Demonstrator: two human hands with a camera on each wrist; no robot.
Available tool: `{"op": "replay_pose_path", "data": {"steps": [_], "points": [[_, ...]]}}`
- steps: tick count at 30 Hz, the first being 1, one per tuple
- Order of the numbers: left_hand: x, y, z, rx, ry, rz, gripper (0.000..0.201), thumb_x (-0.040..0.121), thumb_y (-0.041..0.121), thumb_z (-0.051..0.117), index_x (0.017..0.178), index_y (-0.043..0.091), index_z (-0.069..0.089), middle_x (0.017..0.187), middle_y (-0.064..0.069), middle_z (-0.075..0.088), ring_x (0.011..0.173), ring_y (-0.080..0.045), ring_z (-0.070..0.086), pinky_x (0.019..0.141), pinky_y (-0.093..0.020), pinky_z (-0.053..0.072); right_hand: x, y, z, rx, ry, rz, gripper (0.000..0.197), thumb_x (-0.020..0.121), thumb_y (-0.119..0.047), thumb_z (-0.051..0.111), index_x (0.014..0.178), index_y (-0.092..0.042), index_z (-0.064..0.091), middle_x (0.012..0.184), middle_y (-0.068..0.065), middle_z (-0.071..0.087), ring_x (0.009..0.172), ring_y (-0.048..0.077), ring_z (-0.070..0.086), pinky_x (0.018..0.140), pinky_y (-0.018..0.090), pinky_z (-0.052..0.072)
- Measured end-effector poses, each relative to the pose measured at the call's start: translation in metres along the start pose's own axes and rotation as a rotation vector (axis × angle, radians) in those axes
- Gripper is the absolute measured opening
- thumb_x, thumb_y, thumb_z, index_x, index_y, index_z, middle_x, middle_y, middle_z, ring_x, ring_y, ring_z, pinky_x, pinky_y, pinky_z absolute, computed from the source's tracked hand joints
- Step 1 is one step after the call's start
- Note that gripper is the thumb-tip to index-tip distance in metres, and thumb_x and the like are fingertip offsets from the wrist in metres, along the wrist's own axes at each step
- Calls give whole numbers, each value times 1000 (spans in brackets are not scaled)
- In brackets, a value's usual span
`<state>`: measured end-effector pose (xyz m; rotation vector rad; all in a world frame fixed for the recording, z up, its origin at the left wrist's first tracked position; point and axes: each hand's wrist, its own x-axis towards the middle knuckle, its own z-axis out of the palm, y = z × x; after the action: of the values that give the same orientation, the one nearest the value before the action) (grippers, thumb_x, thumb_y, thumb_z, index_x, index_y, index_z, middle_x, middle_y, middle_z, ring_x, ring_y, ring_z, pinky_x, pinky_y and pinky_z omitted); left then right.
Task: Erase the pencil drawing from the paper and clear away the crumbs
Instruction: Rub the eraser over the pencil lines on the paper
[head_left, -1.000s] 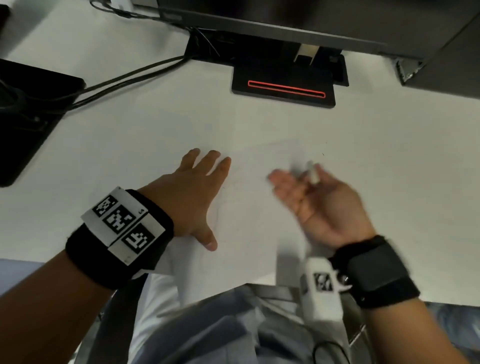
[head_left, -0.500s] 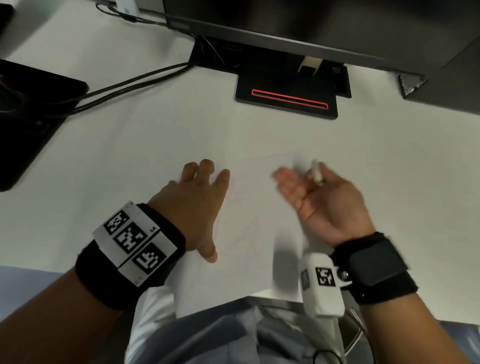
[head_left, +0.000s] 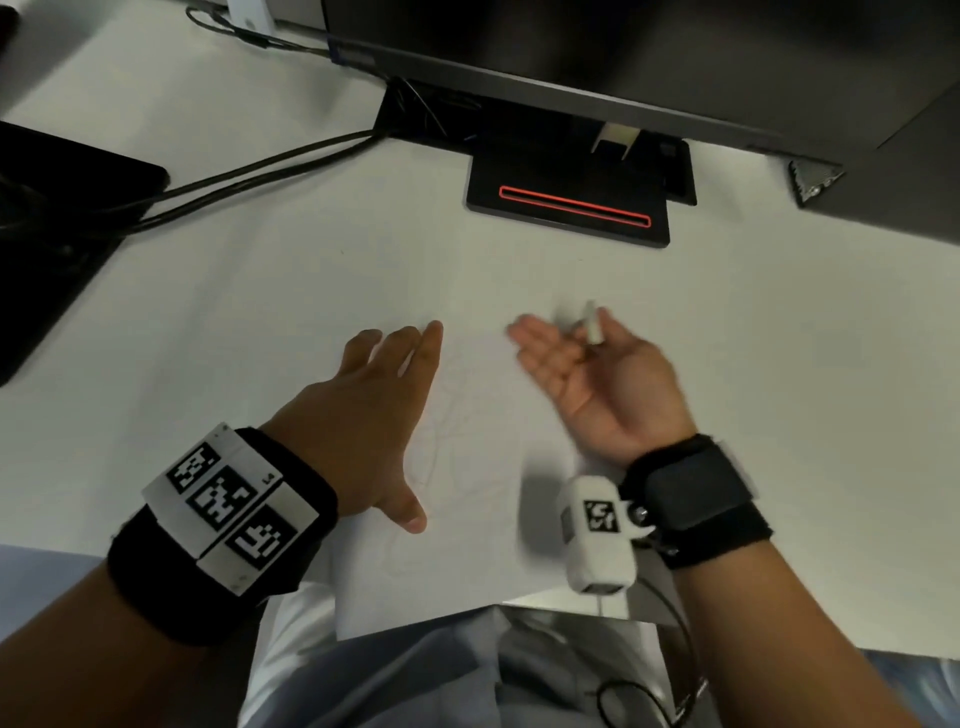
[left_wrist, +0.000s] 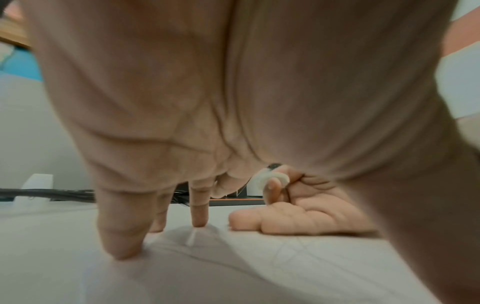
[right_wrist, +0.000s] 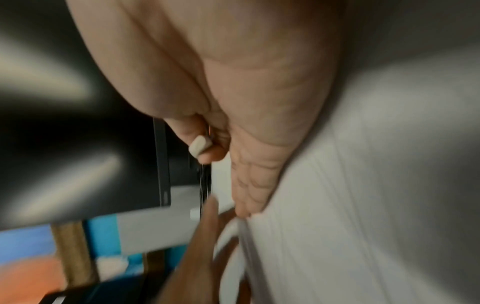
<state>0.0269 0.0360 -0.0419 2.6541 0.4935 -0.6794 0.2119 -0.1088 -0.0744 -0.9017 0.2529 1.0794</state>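
Note:
A white sheet of paper (head_left: 467, 525) with faint pencil lines (head_left: 452, 415) lies at the desk's near edge. My left hand (head_left: 384, 374) rests flat on its left part, fingers spread, and the fingertips (left_wrist: 119, 246) press the paper (left_wrist: 233, 267). My right hand (head_left: 571, 353) is turned palm-up on its little-finger edge on the sheet's right part. Its thumb and forefinger pinch a small white eraser (head_left: 592, 325), which also shows in the wrist views (left_wrist: 265, 179) (right_wrist: 199, 146). Its other fingers are straight. I cannot make out any crumbs.
A black monitor stand (head_left: 566, 208) with a red strip sits behind the paper, under a wide monitor (head_left: 623, 62). Black cables (head_left: 249, 176) run left to a dark object (head_left: 52, 218). The white desk (head_left: 779, 364) stretches to the right. My lap lies under the near edge.
My right hand, still pinching the eraser, has slid a little to the left across the paper toward my left hand. The left hand has stayed pressed on the sheet.

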Motion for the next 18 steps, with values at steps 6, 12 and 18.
{"op": "replay_pose_path", "data": {"steps": [6, 12, 18], "points": [[-2, 0, 0, 51, -37, 21, 146, 55, 62, 86, 154, 24, -14, 157, 7, -18, 148, -22, -19, 108, -46, 43, -24, -51, -30, 131, 159, -343, 46, 104, -35, 40, 67, -12, 54, 138, 23, 58, 121, 35, 63, 107, 42, 48], [3, 7, -2, 43, 20, -9, 108, 61, 68, 79, 144, 22, 27, 156, -3, 2, 147, -28, 1, 100, -44, 47, -40, 22, 14, -351, -109, 63, 31, 100, -27, 47, 85, -3, 60, 108, 30, 69, 99, 41, 71, 89, 43, 58], [5, 9, -1, 38, 57, -33, 107, 64, 64, 81, 144, 20, 25, 155, -1, 8, 144, -31, 9, 98, -44, 47, 5, -3, 11, -116, 30, 37, 41, 104, -31, 43, 111, 6, 59, 128, 29, 61, 110, 37, 68, 94, 41, 56]]}}
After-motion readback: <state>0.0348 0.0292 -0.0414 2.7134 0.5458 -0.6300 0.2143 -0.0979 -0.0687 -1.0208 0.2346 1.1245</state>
